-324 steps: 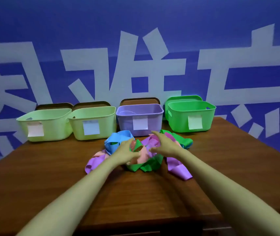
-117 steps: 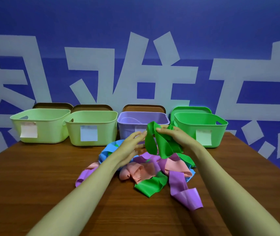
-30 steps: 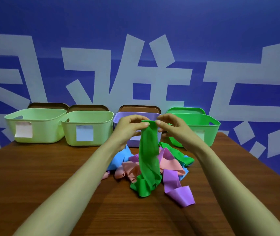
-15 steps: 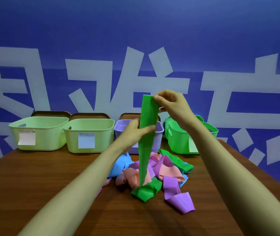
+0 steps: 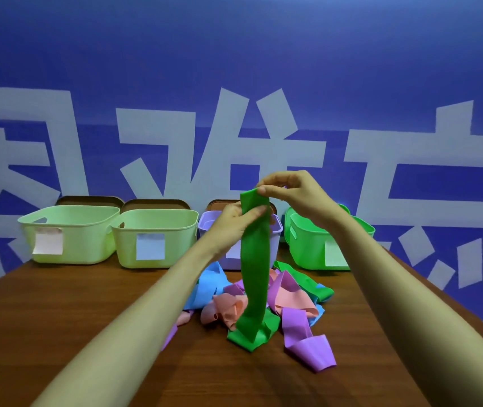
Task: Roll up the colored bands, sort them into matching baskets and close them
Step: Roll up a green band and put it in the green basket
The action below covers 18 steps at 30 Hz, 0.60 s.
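- The right grip (image 5: 293,195), just above the middle of the frame, pinches the top end of a green band (image 5: 256,259) between thumb and fingertips.
- The left grip (image 5: 231,223), just below and left of it, pinches the same band a little further down, thumb on the near face.
- The band hangs straight down the centre; its lower end lies folded on the bench (image 5: 58,318), against the pile of bands (image 5: 281,298).
- The pile, lower centre, holds a blue band (image 5: 211,286), pink bands (image 5: 228,312), a purple band (image 5: 307,345) and a second green band (image 5: 302,280).
- Four open baskets stand in a row across the middle, at the bench's far edge:
  - pale green basket (image 5: 70,227), at the left, with a plain pink note (image 5: 47,242);
  - second pale green basket (image 5: 155,230), with a pale blue note (image 5: 150,246);
  - lilac basket (image 5: 206,229), partly behind the hands, its note mostly hidden;
  - green basket (image 5: 307,248), at the right, with a pale green note (image 5: 334,255).
- Brown lids (image 5: 155,203) stand behind the left three.
- Large white characters (image 5: 158,142) cross the blue wall, too cropped to read.
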Available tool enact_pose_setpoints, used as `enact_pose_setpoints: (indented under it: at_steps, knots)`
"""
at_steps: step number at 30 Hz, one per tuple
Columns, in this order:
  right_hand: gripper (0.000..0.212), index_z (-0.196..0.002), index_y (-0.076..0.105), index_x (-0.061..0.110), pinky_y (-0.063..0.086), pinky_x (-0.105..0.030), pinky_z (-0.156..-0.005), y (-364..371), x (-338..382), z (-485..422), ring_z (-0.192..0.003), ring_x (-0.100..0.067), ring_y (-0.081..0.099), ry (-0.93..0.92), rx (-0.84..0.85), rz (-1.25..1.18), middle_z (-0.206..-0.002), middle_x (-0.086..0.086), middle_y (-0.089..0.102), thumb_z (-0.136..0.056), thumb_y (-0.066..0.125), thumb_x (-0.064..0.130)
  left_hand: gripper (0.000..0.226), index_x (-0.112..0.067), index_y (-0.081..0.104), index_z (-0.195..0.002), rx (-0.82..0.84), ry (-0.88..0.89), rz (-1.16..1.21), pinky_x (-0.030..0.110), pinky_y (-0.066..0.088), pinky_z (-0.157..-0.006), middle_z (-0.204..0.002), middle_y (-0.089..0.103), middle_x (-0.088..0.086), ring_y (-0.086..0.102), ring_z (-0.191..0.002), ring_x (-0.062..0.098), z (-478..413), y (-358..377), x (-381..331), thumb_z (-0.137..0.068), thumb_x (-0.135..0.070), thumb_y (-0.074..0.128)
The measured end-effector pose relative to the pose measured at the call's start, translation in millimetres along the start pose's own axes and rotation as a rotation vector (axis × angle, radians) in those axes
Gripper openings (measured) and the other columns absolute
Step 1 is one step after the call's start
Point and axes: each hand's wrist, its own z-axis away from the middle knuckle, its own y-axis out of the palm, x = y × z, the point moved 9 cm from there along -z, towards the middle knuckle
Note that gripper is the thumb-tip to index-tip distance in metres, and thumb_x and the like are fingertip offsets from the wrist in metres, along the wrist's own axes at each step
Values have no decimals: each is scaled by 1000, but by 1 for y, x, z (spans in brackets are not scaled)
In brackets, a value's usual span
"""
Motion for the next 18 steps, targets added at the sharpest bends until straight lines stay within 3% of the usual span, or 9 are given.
enact_pose_setpoints:
  at_steps: [3, 7, 12, 16, 18]
  knots:
    - [15, -100, 67, -1, 43, -5, -60, -7, 5, 0, -68, 9, 62, -42, -76, -23, -81, 4, 68, -90, 61, 7, 16, -8, 65, -94, 17, -75, -34, 20, 54, -65, -72, 71, -2, 67, -68, 8, 8, 3, 26, -95, -19, 54]
    - [8, -87, 70, 15, 40, -9, -59, -20, 9, -1, -62, 5, 56, -90, -208, -41, -67, 15, 68, -88, 64, 10, 12, -7, 63, -87, 12, -213, -55, 17, 50, -55, -66, 68, -3, 64, -56, 5, 24, 5, 79, -94, -13, 55]
    - [12, -82, 69, 19, 40, -16, -57, -40, 14, -3, -61, -2, 54, -127, -342, -122, -65, 13, 66, -88, 65, 10, 9, -13, 65, -87, 14, -339, -191, 37, 52, -80, -79, 70, 4, 64, -78, 23, 45, -5, 146, -93, -17, 59]
    - [11, -83, 70, 18, 44, -17, -57, -35, 5, -4, -64, -6, 55, -91, -290, -106, -69, 9, 67, -89, 64, 11, 8, -15, 64, -97, 69, -448, -259, 44, 49, -97, -102, 71, 11, 66, -97, 27, 58, -8, 176, -94, -16, 57]
    - [11, -84, 70, 18, 45, -17, -57, -32, -1, -3, -64, -7, 55, -71, -275, -103, -69, 8, 67, -89, 64, 11, 15, -12, 62, -107, 124, -480, -284, 45, 49, -97, -108, 69, 9, 65, -103, 26, 61, -4, 175, -92, -14, 60]
